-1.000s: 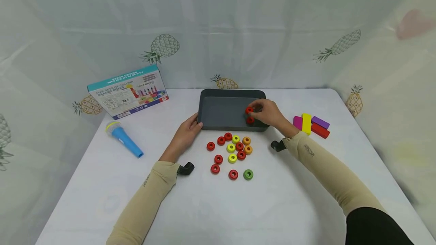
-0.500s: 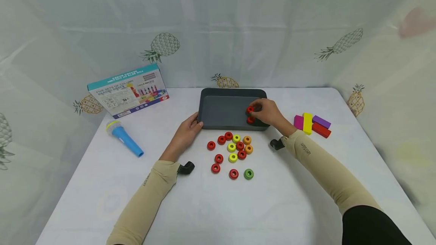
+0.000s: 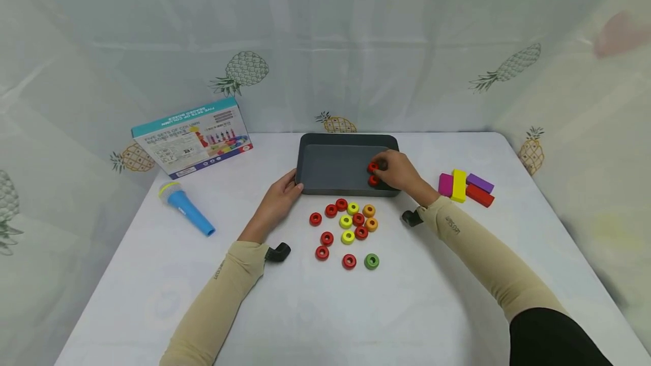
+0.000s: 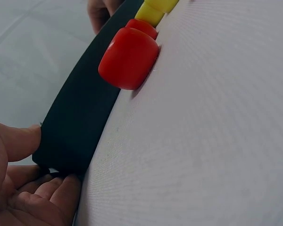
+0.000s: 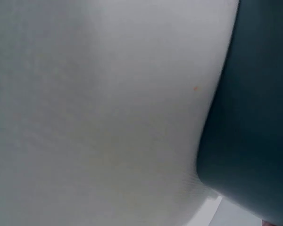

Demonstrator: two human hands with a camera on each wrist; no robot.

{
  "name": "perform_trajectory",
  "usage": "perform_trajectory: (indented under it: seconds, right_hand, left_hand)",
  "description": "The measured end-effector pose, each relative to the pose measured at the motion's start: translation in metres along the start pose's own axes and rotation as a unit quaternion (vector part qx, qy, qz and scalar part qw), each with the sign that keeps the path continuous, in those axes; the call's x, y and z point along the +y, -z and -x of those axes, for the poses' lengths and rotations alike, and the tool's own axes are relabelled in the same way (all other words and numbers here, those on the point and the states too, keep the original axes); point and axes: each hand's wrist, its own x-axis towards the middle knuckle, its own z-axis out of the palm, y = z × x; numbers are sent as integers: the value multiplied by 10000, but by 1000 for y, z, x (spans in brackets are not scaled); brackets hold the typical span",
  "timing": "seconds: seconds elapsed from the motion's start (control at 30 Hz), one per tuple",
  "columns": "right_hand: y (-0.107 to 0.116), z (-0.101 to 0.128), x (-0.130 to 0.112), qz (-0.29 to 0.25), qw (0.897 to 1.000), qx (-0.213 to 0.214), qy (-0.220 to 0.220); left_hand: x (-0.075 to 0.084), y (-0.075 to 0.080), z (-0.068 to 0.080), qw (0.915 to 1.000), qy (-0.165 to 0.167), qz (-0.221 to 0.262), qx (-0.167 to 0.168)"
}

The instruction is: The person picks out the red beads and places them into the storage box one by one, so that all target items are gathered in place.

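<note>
A dark grey tray [image 3: 333, 162] lies at the far middle of the white table. My left hand [image 3: 277, 202] grips its near left corner; in the left wrist view the thumb [image 4: 23, 141] presses the rim and the fingers curl behind the corner. Over the tray's right end, my right hand [image 3: 400, 171] pinches a red ring bead [image 3: 372, 167] between thumb and fingertips. A second red ring bead [image 3: 373, 181] sits just in front of it inside the tray. In the right wrist view only the tray's outer wall [image 5: 250, 132] shows large, with the hand almost wholly out of sight.
Several loose ring beads lie before the tray, among them yellow [image 3: 348, 236], orange [image 3: 372, 224], red [image 3: 327, 238] and green [image 3: 372, 261] ones. Colored blocks [image 3: 459, 186] lie at the right. A blue toy microphone [image 3: 189, 210] and a printed box [image 3: 193, 139] are at the left.
My right hand has come slightly down and nearer, bringing the pinched red ring bead a little closer to the other one. The left hand stays on the tray corner.
</note>
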Motion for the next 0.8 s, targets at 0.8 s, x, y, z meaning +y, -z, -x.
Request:
perform_trajectory:
  seconds: [0.8]
  right_hand:
    - [-1, 8, 1, -454, 9983, 347, 61]
  left_hand:
    - [2, 1, 0, 9999, 21, 141, -39]
